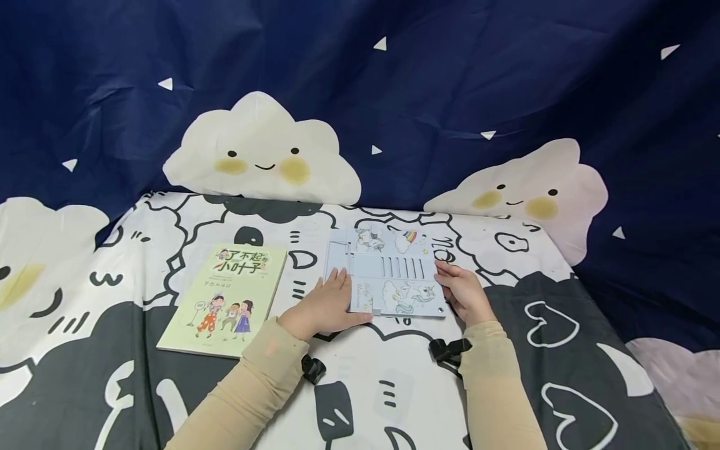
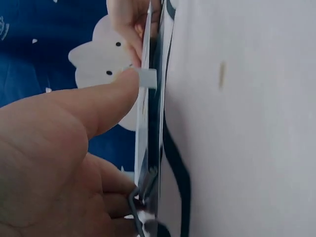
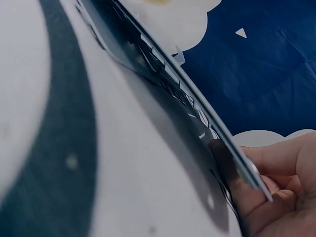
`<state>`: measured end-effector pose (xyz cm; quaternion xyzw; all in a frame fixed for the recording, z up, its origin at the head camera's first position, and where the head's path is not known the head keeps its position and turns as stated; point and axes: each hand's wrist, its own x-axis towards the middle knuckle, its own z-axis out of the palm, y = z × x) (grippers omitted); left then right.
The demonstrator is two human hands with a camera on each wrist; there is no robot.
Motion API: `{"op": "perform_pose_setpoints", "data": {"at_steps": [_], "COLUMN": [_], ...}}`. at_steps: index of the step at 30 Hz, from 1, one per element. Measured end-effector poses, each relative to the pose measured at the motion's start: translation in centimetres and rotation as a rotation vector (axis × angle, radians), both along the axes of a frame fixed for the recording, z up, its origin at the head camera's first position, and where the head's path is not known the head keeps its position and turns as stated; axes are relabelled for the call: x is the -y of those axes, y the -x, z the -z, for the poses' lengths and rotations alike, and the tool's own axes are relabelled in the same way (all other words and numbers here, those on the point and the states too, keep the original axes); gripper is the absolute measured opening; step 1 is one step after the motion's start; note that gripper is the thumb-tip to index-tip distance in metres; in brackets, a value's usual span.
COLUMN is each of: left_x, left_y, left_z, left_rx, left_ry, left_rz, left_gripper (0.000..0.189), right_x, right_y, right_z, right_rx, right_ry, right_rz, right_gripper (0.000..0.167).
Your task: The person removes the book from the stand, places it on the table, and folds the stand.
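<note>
A light blue flat book stand [image 1: 394,265], printed with unicorns and a rainbow and cut with a row of slots, lies on the cloth. My left hand [image 1: 329,304] rests at its left part with the fingers stretched out over the panel. In the left wrist view, the thumb [image 2: 106,101] reaches a small pale tab [image 2: 147,78] on the stand's near edge. At the other side my right hand [image 1: 464,290] pinches the stand's right edge. The right wrist view has fingers [image 3: 249,197] under the raised panel [image 3: 197,101], tilted above the cloth.
A pale green book [image 1: 225,300] with cartoon children on its cover lies left of the stand. The table cloth [image 1: 394,375] has black and white drawings. Behind it hangs a dark blue curtain [image 1: 427,94] with clouds. Black straps [image 1: 450,349] sit at both wrists.
</note>
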<state>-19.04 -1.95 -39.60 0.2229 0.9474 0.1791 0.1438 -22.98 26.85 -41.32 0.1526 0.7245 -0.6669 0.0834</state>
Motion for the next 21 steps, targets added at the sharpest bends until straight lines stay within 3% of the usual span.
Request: {"op": "perform_pose_setpoints", "data": {"at_steps": [8,15,21], "left_x": [-1.4,-2.7,-3.4], "left_y": [-0.9,-0.7,-0.7], "left_z": [-0.4,-1.1,-1.7], "left_rx": [-0.040,-0.060,-0.075], "left_ry": [0.083,0.249,0.314], "left_rz": [-0.061,-0.085,-0.088], "left_gripper": [0.088,0.085,0.079], "right_x": [0.0,-0.2,-0.2], "right_y": [0.0,-0.1,-0.1], "right_z": [0.3,0.2,0.0], "right_rx": [-0.004,-0.005,-0.002], "right_ry": [0.013,0.001,-0.005], "right_rz": [-0.013,-0.011,-0.003], "right_gripper": [0.052,0.052,0.052]}}
